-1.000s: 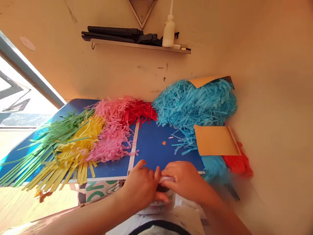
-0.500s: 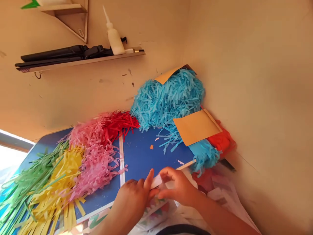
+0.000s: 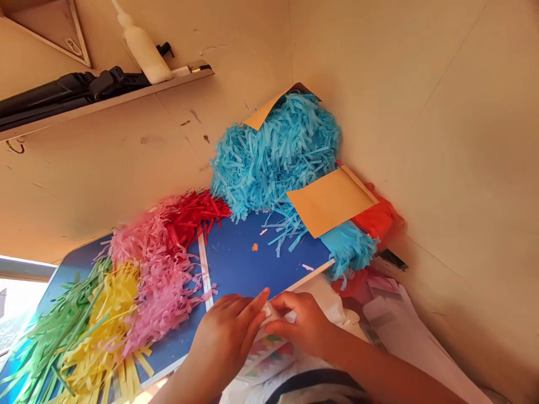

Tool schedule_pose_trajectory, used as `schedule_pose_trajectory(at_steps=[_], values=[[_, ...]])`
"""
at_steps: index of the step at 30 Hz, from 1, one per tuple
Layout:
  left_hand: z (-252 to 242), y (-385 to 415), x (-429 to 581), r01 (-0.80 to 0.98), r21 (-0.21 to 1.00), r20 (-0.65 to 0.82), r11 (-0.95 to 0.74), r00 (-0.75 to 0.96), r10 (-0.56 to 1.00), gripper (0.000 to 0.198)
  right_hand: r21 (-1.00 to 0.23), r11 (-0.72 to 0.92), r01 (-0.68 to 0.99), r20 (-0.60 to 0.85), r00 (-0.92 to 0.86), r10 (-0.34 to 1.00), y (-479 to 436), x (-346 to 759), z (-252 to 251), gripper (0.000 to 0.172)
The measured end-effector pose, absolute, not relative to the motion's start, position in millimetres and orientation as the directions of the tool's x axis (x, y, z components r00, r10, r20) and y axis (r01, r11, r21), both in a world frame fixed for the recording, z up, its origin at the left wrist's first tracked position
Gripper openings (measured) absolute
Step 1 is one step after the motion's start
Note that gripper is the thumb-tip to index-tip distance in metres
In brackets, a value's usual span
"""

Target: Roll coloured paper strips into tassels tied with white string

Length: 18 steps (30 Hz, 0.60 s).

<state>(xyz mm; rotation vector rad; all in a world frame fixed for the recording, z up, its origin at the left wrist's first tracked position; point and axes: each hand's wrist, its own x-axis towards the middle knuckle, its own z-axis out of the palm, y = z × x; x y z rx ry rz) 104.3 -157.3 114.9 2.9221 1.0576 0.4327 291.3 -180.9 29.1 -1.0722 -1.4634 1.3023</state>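
Note:
My left hand (image 3: 225, 336) and my right hand (image 3: 303, 325) meet at the near edge of a blue table (image 3: 244, 264). Together they pinch a small white piece of paper (image 3: 275, 312) between their fingertips. Under the hands lies a sheet with coloured print (image 3: 269, 350). Just beyond my fingers the table's blue surface carries a few tiny paper scraps.
Heaps of cut paper fringe cover the table: green (image 3: 46, 342), yellow (image 3: 105, 325), pink (image 3: 155, 275), red (image 3: 193, 216), and a big blue pile (image 3: 273, 154) in the corner. A tan card (image 3: 330, 199) lies on blue and orange paper. A wall shelf (image 3: 105, 98) holds a glue bottle (image 3: 143, 47).
The view has swung to the right and tilted, so the shelf and the piles have slid left. My hands have stayed together on the white paper at the table's edge.

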Motion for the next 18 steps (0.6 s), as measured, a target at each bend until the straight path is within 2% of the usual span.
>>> schedule_pose_trajectory(at_steps=[3,10,18], values=[[122,-157,108,0.561,0.188,0.263,-0.806,0.762,0.592,0.033,-0.995,0.080,0.063,0.064,-0.233,0.970,-183,291,30,0.020],[127,-161,113,0.560,0.084,0.324,-0.824,0.766,0.554,0.029,-0.993,0.070,0.093,0.048,-0.227,0.973,-185,291,30,0.020],[130,-160,112,0.536,0.147,0.367,-0.831,0.751,0.549,0.023,-0.987,0.065,0.150,0.021,-0.277,0.960,-186,290,33,0.022]])
